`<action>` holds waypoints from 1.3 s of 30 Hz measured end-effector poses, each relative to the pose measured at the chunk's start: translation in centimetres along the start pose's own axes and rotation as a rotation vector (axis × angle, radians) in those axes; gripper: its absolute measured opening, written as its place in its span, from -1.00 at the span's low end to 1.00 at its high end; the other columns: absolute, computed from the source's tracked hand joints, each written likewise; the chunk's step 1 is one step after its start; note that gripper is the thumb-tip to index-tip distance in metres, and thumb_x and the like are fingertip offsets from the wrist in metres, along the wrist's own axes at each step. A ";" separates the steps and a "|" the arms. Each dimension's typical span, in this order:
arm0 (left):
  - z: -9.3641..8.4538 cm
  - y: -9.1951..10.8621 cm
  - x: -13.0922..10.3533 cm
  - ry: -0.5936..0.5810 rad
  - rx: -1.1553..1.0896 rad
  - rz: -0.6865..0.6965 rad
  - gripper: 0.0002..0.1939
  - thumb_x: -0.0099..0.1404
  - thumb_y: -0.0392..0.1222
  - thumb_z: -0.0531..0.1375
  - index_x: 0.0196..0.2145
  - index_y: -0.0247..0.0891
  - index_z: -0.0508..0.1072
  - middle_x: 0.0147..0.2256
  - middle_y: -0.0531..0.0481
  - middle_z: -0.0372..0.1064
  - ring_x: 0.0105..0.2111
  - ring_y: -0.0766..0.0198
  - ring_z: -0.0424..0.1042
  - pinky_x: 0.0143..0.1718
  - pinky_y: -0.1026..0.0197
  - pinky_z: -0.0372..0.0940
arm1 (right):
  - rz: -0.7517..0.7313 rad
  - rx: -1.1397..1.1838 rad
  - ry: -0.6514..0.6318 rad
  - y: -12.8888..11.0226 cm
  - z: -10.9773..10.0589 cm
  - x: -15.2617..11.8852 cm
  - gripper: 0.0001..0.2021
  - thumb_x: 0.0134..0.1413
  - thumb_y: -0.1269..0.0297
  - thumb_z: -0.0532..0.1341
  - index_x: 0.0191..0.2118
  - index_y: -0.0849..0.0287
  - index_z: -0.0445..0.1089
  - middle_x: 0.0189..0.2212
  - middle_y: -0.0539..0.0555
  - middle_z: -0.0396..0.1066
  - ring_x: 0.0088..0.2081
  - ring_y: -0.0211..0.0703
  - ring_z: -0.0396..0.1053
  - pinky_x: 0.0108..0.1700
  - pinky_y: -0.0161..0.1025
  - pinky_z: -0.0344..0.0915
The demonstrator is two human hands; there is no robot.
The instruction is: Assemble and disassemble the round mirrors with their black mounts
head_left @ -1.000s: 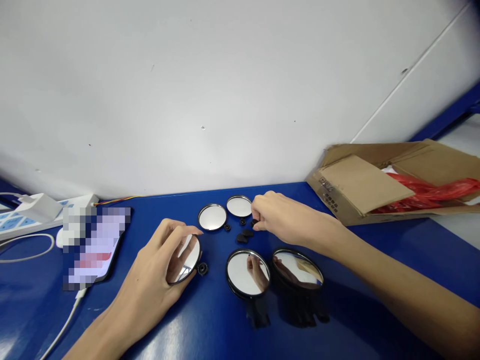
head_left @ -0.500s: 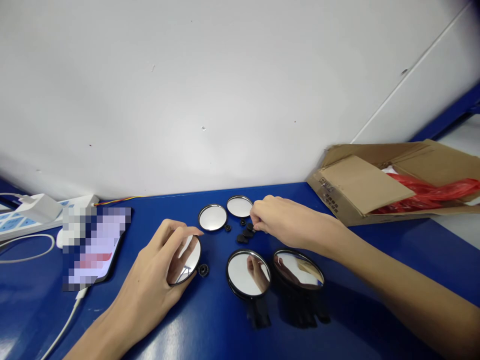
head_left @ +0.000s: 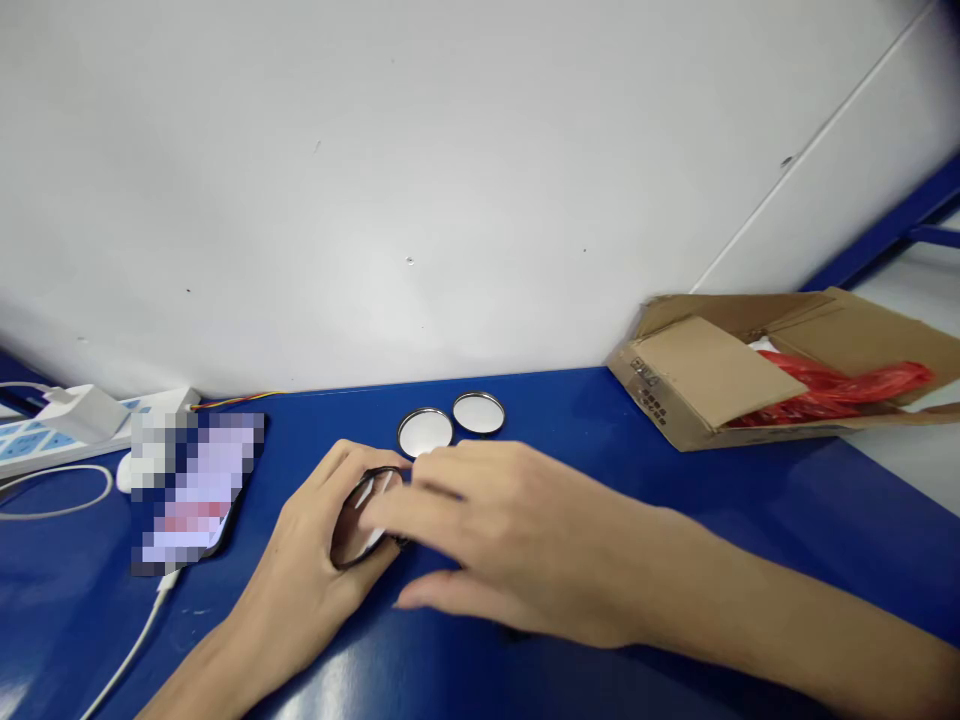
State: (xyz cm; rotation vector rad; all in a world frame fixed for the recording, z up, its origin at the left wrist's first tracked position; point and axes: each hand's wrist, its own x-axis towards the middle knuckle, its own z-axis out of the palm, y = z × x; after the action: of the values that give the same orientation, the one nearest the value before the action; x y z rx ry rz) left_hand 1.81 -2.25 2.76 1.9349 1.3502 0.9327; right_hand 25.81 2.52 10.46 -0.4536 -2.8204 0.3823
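Note:
My left hand [head_left: 322,540] is closed around the rim of a small round mirror [head_left: 352,528] with a black frame, tilted above the blue table. Its black mount at the lower right is mostly covered. My right hand [head_left: 495,535] reaches across from the right. Its forefinger overlaps the mirror face, and the thumb is spread well below; nothing shows between them. Two more round mirrors, one on the left [head_left: 425,433] and one on the right [head_left: 478,412], lie face up behind the hands. The small black parts and two nearer mirrors are hidden by my right hand and forearm.
On the left, a phone [head_left: 202,490] lies plugged into a white cable, beside a white power strip [head_left: 161,405] with a charger [head_left: 82,415]. An open cardboard box [head_left: 712,370] with red plastic stands at the back right. A white wall [head_left: 420,180] rises behind the blue table [head_left: 315,425].
My right hand has moved left and nearer from the small black parts to the held mirror, and its fingers have spread. My left hand keeps the mirror in nearly the same place.

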 end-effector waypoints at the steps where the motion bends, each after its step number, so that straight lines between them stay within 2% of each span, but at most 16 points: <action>1: -0.1 0.1 0.0 -0.013 -0.067 -0.018 -0.69 0.44 -0.28 0.28 0.09 -0.01 0.49 -0.03 0.03 0.56 -0.10 0.11 0.61 -0.09 0.08 0.52 | -0.070 -0.092 0.029 -0.4 0.9 0.2 -0.72 0.57 0.16 0.35 0.20 0.19 0.50 -0.06 0.11 0.60 -0.12 -0.06 0.51 -0.11 -0.10 0.41; 2: -0.1 0.2 -0.1 -0.027 -0.134 -0.038 -0.65 0.41 -0.30 0.29 0.10 -0.02 0.49 -0.03 0.04 0.58 -0.10 0.10 0.62 -0.06 0.07 0.53 | -0.117 -0.183 0.095 -0.7 1.8 0.4 -0.82 0.62 0.27 0.27 0.13 0.22 0.54 -0.09 0.12 0.61 -0.14 -0.06 0.50 -0.10 -0.09 0.41; 3: -0.2 0.3 -0.2 -0.038 -0.194 -0.052 -0.63 0.39 -0.30 0.30 0.11 -0.02 0.49 -0.02 0.04 0.59 -0.09 0.10 0.63 -0.04 0.05 0.54 | -0.148 -0.269 0.172 -0.9 2.6 0.5 -0.80 0.63 0.40 0.18 0.08 0.25 0.57 -0.15 0.12 0.61 -0.17 -0.06 0.48 -0.09 -0.08 0.42; 5: -0.2 0.6 -0.5 -0.050 -0.279 -0.074 -0.61 0.38 -0.28 0.34 0.12 -0.01 0.48 0.00 0.04 0.60 -0.06 0.09 0.64 0.03 0.02 0.56 | -0.167 -0.336 0.285 -1.1 3.3 0.4 -0.66 0.63 0.51 0.04 -0.01 0.29 0.60 -0.25 0.12 0.60 -0.22 -0.08 0.46 -0.10 -0.10 0.42; 7: 0.0 0.8 -0.7 -0.048 -0.319 -0.083 -0.57 0.42 -0.25 0.37 0.18 0.05 0.48 0.04 0.05 0.58 -0.03 0.10 0.64 0.06 0.02 0.56 | -0.165 -0.302 0.334 -1.1 2.9 -0.3 -0.58 0.65 0.51 -0.04 -0.04 0.31 0.62 -0.29 0.10 0.60 -0.27 -0.10 0.44 -0.15 -0.13 0.43; 9: 0.3 0.9 -0.8 -0.015 -0.295 -0.097 -0.50 0.48 -0.19 0.38 0.28 0.15 0.43 0.11 0.05 0.56 -0.05 0.14 0.63 0.00 0.06 0.56 | -0.119 -0.257 0.333 -0.6 1.8 -1.6 -0.56 0.69 0.45 -0.06 0.02 0.29 0.61 -0.28 0.08 0.62 -0.28 -0.13 0.45 -0.17 -0.15 0.44; 11: 0.5 0.9 -0.8 0.024 -0.238 -0.123 -0.43 0.54 -0.10 0.37 0.39 0.24 0.34 0.19 0.04 0.51 -0.13 0.20 0.60 -0.16 0.12 0.54 | 0.028 -0.287 0.321 0.5 0.6 -3.5 -0.63 0.72 0.35 0.01 0.15 0.19 0.59 -0.18 0.06 0.66 -0.21 -0.14 0.53 -0.08 -0.18 0.48; 13: 0.6 0.8 -0.7 0.036 -0.211 -0.132 -0.43 0.58 -0.04 0.35 0.42 0.26 0.30 0.24 0.02 0.47 -0.19 0.24 0.57 -0.25 0.15 0.50 | 0.205 -0.471 0.436 2.4 0.1 -5.6 -0.71 0.70 0.30 0.13 0.23 0.12 0.59 -0.15 0.10 0.69 -0.18 -0.08 0.58 -0.06 -0.12 0.48; 15: 0.5 0.6 -0.5 0.037 -0.204 -0.128 -0.51 0.61 -0.02 0.32 0.39 0.21 0.34 0.21 0.01 0.47 -0.21 0.26 0.55 -0.26 0.16 0.48 | 0.397 -0.590 0.520 4.9 0.3 -7.5 -0.71 0.66 0.31 0.18 0.26 0.11 0.59 -0.12 0.16 0.71 -0.13 0.00 0.62 0.02 -0.07 0.49; 16: 0.5 0.5 -0.5 0.035 -0.197 -0.128 -0.58 0.63 -0.01 0.29 0.35 0.17 0.37 0.16 0.02 0.50 -0.22 0.26 0.55 -0.25 0.16 0.48 | 0.445 -0.602 0.535 6.1 0.7 -8.4 -0.71 0.66 0.31 0.18 0.26 0.16 0.60 -0.13 0.18 0.70 -0.14 0.01 0.63 0.03 -0.05 0.50; 18: 0.3 0.3 -0.4 0.026 -0.167 -0.136 -0.71 0.66 0.04 0.25 0.25 0.08 0.45 0.01 0.03 0.55 -0.21 0.23 0.54 -0.23 0.15 0.45 | 0.489 -0.581 0.516 8.4 1.8 -9.8 -0.68 0.67 0.33 0.14 0.22 0.26 0.61 -0.18 0.22 0.69 -0.17 0.03 0.63 0.02 -0.04 0.52; 20: 0.2 0.0 -0.3 0.003 -0.119 -0.147 -0.78 0.68 0.09 0.22 0.13 0.02 0.53 -0.12 0.05 0.57 -0.19 0.19 0.54 -0.21 0.14 0.41 | 0.501 -0.540 0.427 10.0 3.0 -10.7 -0.68 0.66 0.36 0.12 0.21 0.31 0.61 -0.14 0.23 0.69 -0.15 0.03 0.64 0.04 -0.04 0.54; 24: 0.3 -0.5 -0.3 -0.037 -0.045 -0.168 -0.72 0.68 0.15 0.21 -0.07 -0.04 0.59 -0.21 0.09 0.57 -0.21 0.19 0.53 -0.20 0.17 0.35 | 0.504 -0.503 0.347 11.3 4.6 -11.5 -0.74 0.61 0.39 0.18 0.14 0.25 0.64 -0.17 0.17 0.67 -0.19 0.01 0.64 -0.06 -0.08 0.53; 28: 0.5 -0.7 -0.4 -0.043 -0.014 -0.168 -0.66 0.69 0.16 0.19 -0.15 -0.08 0.58 -0.28 0.12 0.53 -0.26 0.23 0.50 -0.21 0.20 0.34 | 0.551 -0.489 0.314 11.4 4.9 -11.8 -0.79 0.52 0.45 0.25 0.09 0.20 0.63 -0.22 0.15 0.64 -0.22 0.05 0.63 -0.15 -0.09 0.48; 33: 0.6 -0.5 -0.3 -0.052 0.006 -0.125 -0.70 0.69 0.10 0.19 -0.14 -0.07 0.58 -0.29 0.16 0.54 -0.32 0.28 0.48 -0.24 0.23 0.34 | 0.612 -0.424 0.264 10.7 4.9 -11.7 -0.81 0.44 0.48 0.33 0.08 0.23 0.61 -0.17 0.19 0.64 -0.19 0.10 0.64 -0.15 -0.07 0.49; 39: 0.6 -0.3 -0.2 -0.041 0.041 -0.070 -0.74 0.70 0.04 0.19 -0.14 -0.06 0.58 -0.30 0.19 0.55 -0.35 0.31 0.47 -0.28 0.27 0.34 | 0.655 -0.276 0.254 9.7 4.7 -11.2 -0.89 0.46 0.46 0.35 0.00 0.20 0.61 -0.15 0.15 0.65 -0.20 0.02 0.66 -0.14 -0.10 0.54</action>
State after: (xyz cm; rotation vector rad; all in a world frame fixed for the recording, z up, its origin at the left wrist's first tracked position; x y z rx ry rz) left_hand 2.13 -2.34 2.11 1.9143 1.4141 0.8331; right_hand 37.34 6.66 0.84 -1.3842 -2.4163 0.0383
